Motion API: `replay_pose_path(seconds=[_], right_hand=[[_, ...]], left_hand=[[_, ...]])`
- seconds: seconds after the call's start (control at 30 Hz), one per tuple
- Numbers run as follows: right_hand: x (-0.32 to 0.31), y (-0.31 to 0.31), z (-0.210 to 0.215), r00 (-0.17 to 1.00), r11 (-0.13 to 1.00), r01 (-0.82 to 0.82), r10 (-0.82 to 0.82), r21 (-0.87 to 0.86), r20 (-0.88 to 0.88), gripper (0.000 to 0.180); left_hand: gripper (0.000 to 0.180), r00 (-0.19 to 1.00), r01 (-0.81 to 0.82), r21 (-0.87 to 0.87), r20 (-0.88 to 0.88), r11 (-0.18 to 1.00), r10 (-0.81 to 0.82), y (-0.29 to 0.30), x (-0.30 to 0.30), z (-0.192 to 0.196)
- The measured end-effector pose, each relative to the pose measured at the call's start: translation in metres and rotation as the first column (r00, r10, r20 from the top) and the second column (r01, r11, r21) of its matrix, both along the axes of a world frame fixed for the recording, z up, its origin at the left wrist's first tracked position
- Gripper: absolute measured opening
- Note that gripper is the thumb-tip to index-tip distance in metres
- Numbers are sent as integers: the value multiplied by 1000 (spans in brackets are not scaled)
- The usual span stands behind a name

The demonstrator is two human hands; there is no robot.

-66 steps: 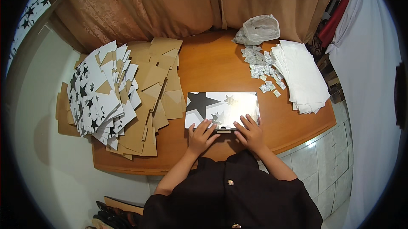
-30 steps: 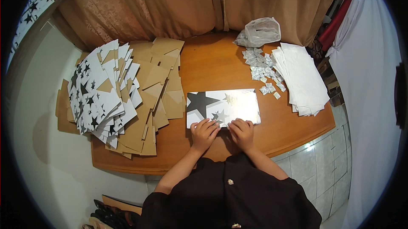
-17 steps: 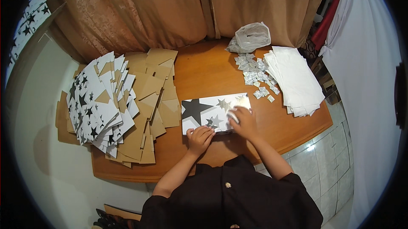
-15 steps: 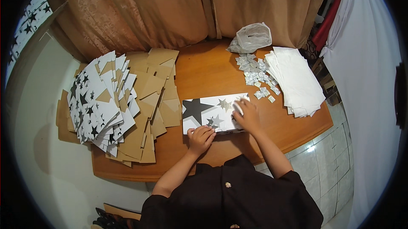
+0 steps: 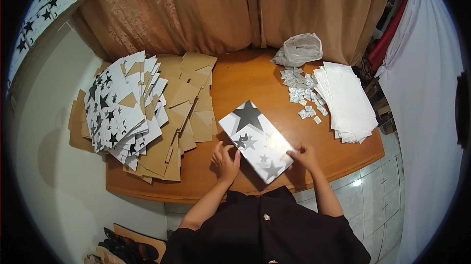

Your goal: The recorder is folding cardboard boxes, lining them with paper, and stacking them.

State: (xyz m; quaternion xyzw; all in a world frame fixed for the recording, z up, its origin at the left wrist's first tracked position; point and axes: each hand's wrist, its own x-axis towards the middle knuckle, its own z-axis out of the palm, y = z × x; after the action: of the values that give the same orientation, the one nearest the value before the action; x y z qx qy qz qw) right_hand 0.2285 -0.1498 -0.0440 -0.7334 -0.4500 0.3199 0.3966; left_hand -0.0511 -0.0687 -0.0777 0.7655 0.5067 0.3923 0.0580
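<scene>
A closed white cardboard box printed with black and grey stars lies at a slant on the wooden table in front of me. Its large black star is at the far end, and one corner points toward my body. My right hand is closed at the box's right edge, thumb and fingers pinching it near the corner. Beside the left edge, my left hand has its fingers apart and curved. Its thumb is very near the box side; whether it touches I cannot tell.
To the left lie a pile of flat star-printed cardboard blanks and brown ones. At the right are a stack of white sheets, many small clear packets and a plastic bag. Brown curtains hang behind the table.
The box has turned clockwise, from lying straight across to a slant. My right hand has moved from its top to the right edge; my left hand has opened beside it.
</scene>
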Motion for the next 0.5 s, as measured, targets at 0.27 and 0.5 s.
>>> replay_pose_path(seconds=[0.27, 0.5], right_hand=[[-44, -32, -29, 897, 978, -8, 100, 210, -431, 57], [-53, -33, 39, 746, 879, -321, 463, 352, -478, 89]], left_hand=[[65, 741, 556, -553, 668, 621, -69, -33, 1, -37], [83, 575, 735, -437, 807, 518, -135, -53, -2, 38]])
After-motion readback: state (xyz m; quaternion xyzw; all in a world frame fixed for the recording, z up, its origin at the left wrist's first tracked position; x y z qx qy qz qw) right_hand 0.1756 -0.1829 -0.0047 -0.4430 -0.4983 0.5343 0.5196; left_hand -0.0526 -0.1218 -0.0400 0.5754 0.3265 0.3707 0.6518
